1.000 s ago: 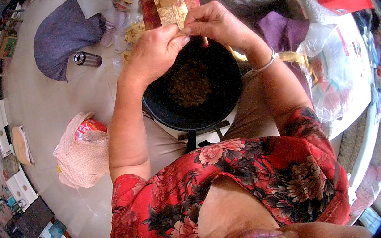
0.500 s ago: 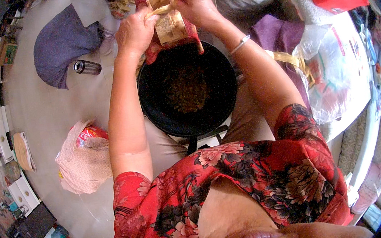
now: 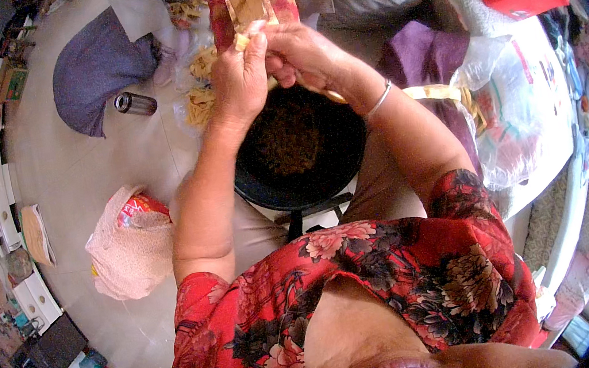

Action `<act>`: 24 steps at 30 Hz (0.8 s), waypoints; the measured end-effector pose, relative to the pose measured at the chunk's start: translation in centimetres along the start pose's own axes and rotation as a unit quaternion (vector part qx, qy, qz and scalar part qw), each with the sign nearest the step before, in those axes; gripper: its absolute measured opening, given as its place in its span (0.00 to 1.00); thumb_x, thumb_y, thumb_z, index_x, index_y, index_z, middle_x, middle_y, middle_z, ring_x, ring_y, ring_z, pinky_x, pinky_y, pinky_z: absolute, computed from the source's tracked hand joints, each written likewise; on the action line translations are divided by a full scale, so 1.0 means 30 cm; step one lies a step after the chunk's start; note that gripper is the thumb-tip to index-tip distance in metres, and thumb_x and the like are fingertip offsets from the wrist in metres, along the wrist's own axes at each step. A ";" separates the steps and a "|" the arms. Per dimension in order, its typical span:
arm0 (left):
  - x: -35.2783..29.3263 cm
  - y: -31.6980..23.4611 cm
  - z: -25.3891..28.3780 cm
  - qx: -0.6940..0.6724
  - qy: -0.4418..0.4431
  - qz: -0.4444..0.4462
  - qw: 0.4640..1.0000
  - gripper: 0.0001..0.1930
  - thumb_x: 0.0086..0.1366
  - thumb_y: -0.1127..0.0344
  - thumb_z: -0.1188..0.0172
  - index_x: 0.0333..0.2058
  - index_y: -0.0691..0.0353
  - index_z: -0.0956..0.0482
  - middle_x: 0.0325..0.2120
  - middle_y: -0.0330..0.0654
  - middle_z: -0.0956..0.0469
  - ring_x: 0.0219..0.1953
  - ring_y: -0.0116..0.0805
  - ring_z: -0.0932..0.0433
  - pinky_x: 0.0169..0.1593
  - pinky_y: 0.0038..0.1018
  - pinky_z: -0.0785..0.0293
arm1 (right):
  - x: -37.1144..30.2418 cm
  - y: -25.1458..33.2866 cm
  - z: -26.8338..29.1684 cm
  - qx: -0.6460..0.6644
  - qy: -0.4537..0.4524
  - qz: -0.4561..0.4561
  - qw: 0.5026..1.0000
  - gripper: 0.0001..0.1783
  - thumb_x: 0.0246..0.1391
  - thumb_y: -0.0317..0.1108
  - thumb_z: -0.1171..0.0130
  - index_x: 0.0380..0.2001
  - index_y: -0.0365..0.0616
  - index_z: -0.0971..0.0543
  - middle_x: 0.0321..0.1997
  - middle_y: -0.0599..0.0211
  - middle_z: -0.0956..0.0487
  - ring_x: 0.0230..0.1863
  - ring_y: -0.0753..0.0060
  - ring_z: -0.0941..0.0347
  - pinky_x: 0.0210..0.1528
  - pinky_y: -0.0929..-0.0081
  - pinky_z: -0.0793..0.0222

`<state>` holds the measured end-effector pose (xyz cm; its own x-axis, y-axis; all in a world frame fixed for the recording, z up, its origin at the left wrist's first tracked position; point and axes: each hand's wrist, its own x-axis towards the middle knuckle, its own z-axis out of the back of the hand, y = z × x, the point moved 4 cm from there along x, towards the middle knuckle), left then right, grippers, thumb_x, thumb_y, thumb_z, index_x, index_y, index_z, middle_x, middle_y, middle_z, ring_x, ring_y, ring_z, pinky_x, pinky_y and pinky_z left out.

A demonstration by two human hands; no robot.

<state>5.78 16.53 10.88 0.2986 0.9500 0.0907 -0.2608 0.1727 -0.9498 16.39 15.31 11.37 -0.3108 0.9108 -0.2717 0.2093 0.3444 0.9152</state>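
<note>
We hold a tan paper strip (image 3: 245, 2) upright in both hands (image 3: 241, 80) (image 3: 304, 54), above the black round pan (image 3: 297, 147).

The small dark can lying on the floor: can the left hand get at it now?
Probably yes. The can lies in the open on the bare floor, nothing blocking it. But the left hand is occupied, holding a tan strip together with the right hand.

Home living room: pale tiled floor (image 3: 86, 165), white low cabinet (image 3: 0, 183), bags, cloth bundles, round white surface (image 3: 565, 173).
</note>
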 end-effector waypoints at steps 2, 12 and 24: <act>-0.007 -0.009 -0.015 -0.179 -0.051 -0.004 0.983 0.19 0.65 0.53 0.60 0.33 0.62 0.27 0.20 0.37 0.27 0.22 0.26 0.28 0.26 0.21 0.31 | -0.027 -0.023 -0.045 0.119 0.040 -0.040 0.991 0.13 0.57 0.41 0.55 0.24 0.45 0.29 0.15 0.80 0.40 0.13 0.88 0.49 0.13 0.88 0.52; 0.035 -0.101 0.231 -0.531 -0.182 -0.037 0.827 0.19 0.63 0.49 0.59 0.21 0.56 0.36 0.10 0.29 0.47 0.12 0.22 0.49 0.17 0.20 0.50 | -0.061 0.054 -0.061 -0.088 0.094 -0.008 0.992 0.15 0.57 0.40 0.55 0.23 0.43 0.27 0.14 0.80 0.40 0.12 0.89 0.50 0.12 0.88 0.55; -0.070 -0.170 0.041 -0.013 -0.159 -0.341 0.926 0.22 0.65 0.54 0.62 0.41 0.67 0.27 0.41 0.52 0.28 0.49 0.44 0.32 0.53 0.33 0.40 | -0.137 0.128 -0.102 -0.403 -0.106 0.372 0.830 0.07 0.45 0.31 0.45 0.24 0.39 0.30 0.17 0.58 0.30 0.20 0.58 0.30 0.23 0.67 0.34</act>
<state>5.35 13.99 15.91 0.0984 0.6511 0.7526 -0.0882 0.7590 -0.6451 15.65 12.20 16.92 -0.1853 0.8520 0.4896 -0.4440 -0.5171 0.7318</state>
